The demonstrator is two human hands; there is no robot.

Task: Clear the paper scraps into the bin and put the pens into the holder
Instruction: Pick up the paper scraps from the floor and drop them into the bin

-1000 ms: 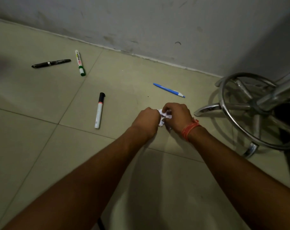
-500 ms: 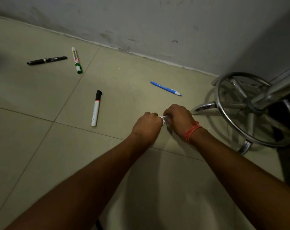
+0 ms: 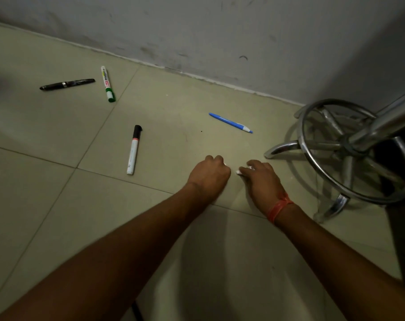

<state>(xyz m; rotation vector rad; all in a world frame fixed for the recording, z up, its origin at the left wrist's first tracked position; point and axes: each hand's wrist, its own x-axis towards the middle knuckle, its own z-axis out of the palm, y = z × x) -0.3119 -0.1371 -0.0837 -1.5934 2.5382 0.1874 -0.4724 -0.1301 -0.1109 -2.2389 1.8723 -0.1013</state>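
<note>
head view: both hands' fingers clenched, left hand [image 3: 209, 173] and right hand [image 3: 259, 179] each pinching white paper scraps [image 3: 239, 172].

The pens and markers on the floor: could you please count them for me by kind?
Markers: 2, a green-capped marker and a black-capped marker
Pens: 2, a black pen and a blue pen
Total: 4, all lying loose on the floor; neither hand touches any of them.
</note>
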